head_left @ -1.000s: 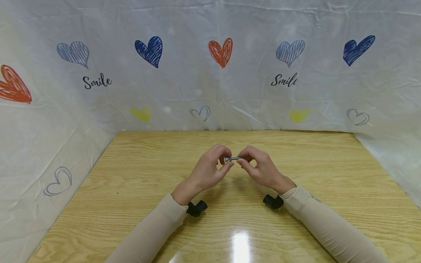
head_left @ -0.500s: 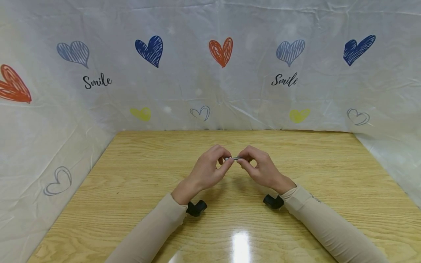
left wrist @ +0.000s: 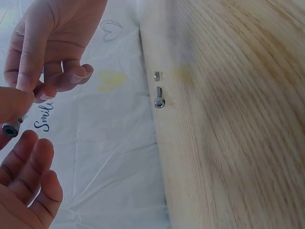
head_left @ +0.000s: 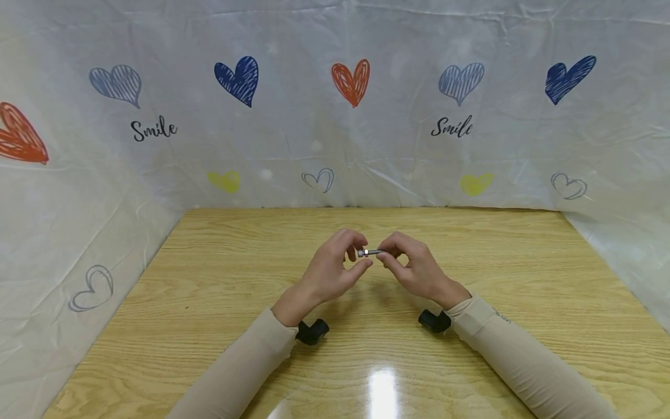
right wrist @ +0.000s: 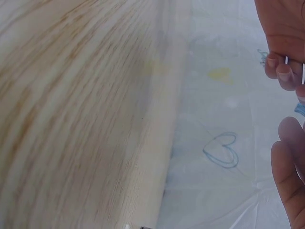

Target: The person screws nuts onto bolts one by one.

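My right hand [head_left: 416, 266] pinches the shank of a silver bolt [head_left: 373, 252] between thumb and fingertips, holding it level above the table. A nut [head_left: 366, 252] sits on the bolt close to its head. Around the head end, my left hand [head_left: 332, 270] is spread with thumb and index finger apart, and no firm contact shows. In the left wrist view the held bolt's socket head [left wrist: 10, 130] peeks out beside the fingers. A second bolt [left wrist: 159, 99] and a loose nut [left wrist: 157, 76] lie on the table there; the head view hides them.
Below is a wood-grain table [head_left: 235, 256], bounded at the back and sides by a white sheet [head_left: 398, 157] printed with hearts. Black wrist mounts [head_left: 314, 332] stick out beneath both cuffs.
Half a second ago my left thumb and index finger closed over the bolt's head end; they have since parted, uncovering the nut. My right hand has stayed in place.
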`<state>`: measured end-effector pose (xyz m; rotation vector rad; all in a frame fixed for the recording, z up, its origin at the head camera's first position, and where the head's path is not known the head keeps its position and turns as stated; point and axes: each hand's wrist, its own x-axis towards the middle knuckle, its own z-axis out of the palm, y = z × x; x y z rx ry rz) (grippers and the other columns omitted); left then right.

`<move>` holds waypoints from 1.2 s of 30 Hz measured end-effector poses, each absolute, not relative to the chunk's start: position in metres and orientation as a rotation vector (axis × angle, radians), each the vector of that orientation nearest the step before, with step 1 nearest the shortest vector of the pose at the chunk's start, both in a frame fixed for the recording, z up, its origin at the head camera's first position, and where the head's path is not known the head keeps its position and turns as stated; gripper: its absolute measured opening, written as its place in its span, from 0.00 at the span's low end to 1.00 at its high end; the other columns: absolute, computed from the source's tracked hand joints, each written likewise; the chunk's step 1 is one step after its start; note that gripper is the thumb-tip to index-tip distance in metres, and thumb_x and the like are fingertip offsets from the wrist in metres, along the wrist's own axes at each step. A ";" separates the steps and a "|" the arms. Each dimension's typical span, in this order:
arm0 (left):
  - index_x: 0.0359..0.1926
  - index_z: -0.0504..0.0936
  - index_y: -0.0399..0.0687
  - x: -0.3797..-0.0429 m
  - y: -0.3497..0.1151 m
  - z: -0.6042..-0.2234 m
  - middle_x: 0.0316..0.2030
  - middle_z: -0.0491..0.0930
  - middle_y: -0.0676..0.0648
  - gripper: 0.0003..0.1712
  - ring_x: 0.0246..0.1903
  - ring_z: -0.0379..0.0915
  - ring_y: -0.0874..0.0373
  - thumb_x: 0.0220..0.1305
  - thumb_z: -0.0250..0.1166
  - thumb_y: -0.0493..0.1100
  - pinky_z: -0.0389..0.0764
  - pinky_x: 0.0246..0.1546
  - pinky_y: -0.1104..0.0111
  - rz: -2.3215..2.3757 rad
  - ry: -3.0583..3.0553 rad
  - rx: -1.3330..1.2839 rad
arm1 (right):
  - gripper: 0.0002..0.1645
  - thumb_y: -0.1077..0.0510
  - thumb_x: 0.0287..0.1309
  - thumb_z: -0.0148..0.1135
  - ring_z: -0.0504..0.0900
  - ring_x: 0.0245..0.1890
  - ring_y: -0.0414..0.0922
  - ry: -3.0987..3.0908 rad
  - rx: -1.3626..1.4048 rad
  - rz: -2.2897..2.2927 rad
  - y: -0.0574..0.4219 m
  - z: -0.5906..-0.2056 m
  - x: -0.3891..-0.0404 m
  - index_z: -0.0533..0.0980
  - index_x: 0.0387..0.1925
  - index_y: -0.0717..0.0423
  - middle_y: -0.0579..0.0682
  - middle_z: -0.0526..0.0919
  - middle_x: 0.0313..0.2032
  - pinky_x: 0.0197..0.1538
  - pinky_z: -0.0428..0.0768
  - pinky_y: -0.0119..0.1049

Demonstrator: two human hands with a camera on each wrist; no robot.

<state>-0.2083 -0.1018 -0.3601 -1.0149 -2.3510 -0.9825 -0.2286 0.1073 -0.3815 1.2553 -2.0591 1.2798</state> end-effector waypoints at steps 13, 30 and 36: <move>0.39 0.76 0.47 -0.208 -0.101 -0.360 0.35 0.73 0.52 0.05 0.31 0.69 0.58 0.64 0.64 0.39 0.71 0.30 0.69 -0.959 -2.332 -1.025 | 0.08 0.67 0.61 0.60 0.75 0.28 0.35 -2.060 1.268 1.287 0.109 -0.383 -0.232 0.75 0.38 0.52 0.41 0.76 0.31 0.33 0.77 0.31; 0.39 0.78 0.46 -0.207 -0.101 -0.360 0.35 0.74 0.51 0.05 0.31 0.71 0.54 0.68 0.60 0.43 0.75 0.32 0.62 -1.034 -2.357 -1.019 | 0.09 0.78 0.53 0.60 0.75 0.25 0.42 -2.040 1.268 1.280 0.103 -0.354 -0.208 0.75 0.34 0.65 0.52 0.76 0.27 0.31 0.77 0.35; 0.46 0.75 0.44 -0.208 -0.101 -0.360 0.37 0.74 0.50 0.14 0.31 0.69 0.57 0.62 0.67 0.43 0.73 0.31 0.67 -1.016 -2.342 -1.029 | 0.01 0.70 0.61 0.59 0.76 0.26 0.43 -2.052 1.265 1.280 0.104 -0.355 -0.208 0.75 0.35 0.66 0.53 0.77 0.29 0.32 0.77 0.36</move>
